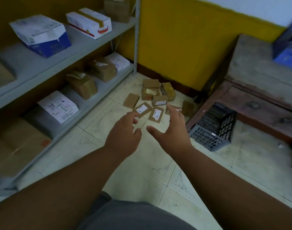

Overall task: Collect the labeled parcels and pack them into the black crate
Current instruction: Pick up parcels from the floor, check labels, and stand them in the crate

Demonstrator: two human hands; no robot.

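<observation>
Several small brown cardboard parcels (156, 97) with white labels lie scattered on the tiled floor near the yellow wall. The black crate (213, 127) lies tilted on the floor to their right, partly under a wooden bench. My left hand (123, 135) reaches out over the floor, fingers apart and holding nothing, its fingertips just short of a flat labelled parcel (142, 109). My right hand (173, 130) is stretched beside it, also with spread fingers and nothing in it, and it hides part of one parcel. Another flat labelled parcel (156, 114) lies between the two hands.
A grey metal shelf rack (85, 45) with white and brown boxes fills the left side. A worn wooden bench (258, 83) stands on the right, with a blue box (288, 45) on top. Pale tiled floor (142, 171) stretches in front of me.
</observation>
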